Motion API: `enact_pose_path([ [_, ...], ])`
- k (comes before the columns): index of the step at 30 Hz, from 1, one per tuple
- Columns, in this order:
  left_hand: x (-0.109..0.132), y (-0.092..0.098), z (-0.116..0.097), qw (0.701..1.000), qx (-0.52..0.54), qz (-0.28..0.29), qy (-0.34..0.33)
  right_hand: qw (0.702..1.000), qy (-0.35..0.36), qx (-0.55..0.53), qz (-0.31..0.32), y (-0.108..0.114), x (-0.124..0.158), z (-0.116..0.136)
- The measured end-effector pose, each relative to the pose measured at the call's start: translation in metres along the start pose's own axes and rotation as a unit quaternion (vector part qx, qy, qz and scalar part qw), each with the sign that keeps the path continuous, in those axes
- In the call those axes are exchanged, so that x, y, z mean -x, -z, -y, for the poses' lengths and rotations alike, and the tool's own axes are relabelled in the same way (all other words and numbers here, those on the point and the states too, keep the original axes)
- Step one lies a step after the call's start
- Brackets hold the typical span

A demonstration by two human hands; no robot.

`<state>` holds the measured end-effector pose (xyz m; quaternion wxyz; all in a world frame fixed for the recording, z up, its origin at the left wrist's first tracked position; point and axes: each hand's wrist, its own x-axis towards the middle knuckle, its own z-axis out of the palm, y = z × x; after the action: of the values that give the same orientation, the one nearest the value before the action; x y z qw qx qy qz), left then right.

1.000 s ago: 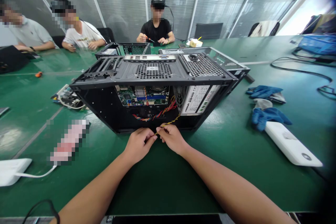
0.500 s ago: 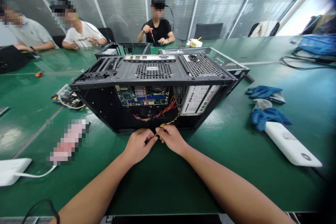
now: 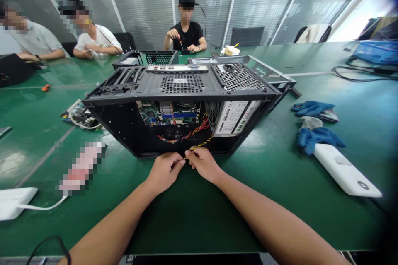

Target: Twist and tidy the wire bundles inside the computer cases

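A black computer case (image 3: 183,93) lies on the green table with its open side toward me. Inside it are a motherboard (image 3: 155,114), a power supply (image 3: 235,119) with a white label, and a bundle of coloured wires (image 3: 186,137). A twisted yellow-and-black cable (image 3: 203,144) runs from the power supply out to the case's near edge. My left hand (image 3: 164,170) pinches that cable between thumb and fingers. Close beside it, my right hand (image 3: 203,163) is also closed on the cable. The cable's far end is hidden by my fingers.
Blue work gloves (image 3: 320,138) and a white power bank (image 3: 346,169) lie at right. A circuit board (image 3: 81,115) and a pixelated phone-like object (image 3: 82,167) on a white cable are at left. More case parts (image 3: 149,57) stand behind. Across the table a person (image 3: 186,33) holds an orange-handled screwdriver (image 3: 180,41).
My hands stay at nearly the same spot on the cable, with only a slight shift of the fingers. Across the table, the person's screwdriver hand has moved slightly.
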<state>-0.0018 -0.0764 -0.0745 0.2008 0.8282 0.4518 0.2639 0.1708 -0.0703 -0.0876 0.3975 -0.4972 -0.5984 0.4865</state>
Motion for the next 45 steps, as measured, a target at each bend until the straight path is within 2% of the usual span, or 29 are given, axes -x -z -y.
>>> enact_pose_path([
  [10, 0.0011, -0.0028, 0.0038, 0.999, -0.005, -0.047, -0.010, 1.000, 0.000, 0.012, -0.010, 0.0003, 0.0009, 0.0009],
  [17, 0.0000, -0.0019, 0.0022, 0.999, -0.038, -0.021, -0.021, 0.999, -0.027, -0.025, -0.007, -0.0007, 0.0001, -0.0015],
  [24, 0.0005, -0.0017, 0.0018, 0.999, -0.037, 0.001, -0.022, 1.000, 0.007, -0.010, -0.001, -0.0005, -0.0007, -0.0041],
  [34, 0.0002, -0.0002, -0.0023, 0.999, -0.022, -0.040, -0.024, 1.000, -0.009, -0.026, 0.007, -0.0007, -0.0006, -0.0023],
  [40, 0.0006, -0.0013, -0.0013, 0.999, -0.020, -0.035, -0.024, 0.999, -0.010, -0.031, 0.008, 0.0000, -0.0003, -0.0021],
  [45, 0.0002, -0.0011, 0.0000, 0.999, -0.028, -0.009, -0.028, 1.000, -0.013, -0.024, 0.008, -0.0001, -0.0008, -0.0038],
])
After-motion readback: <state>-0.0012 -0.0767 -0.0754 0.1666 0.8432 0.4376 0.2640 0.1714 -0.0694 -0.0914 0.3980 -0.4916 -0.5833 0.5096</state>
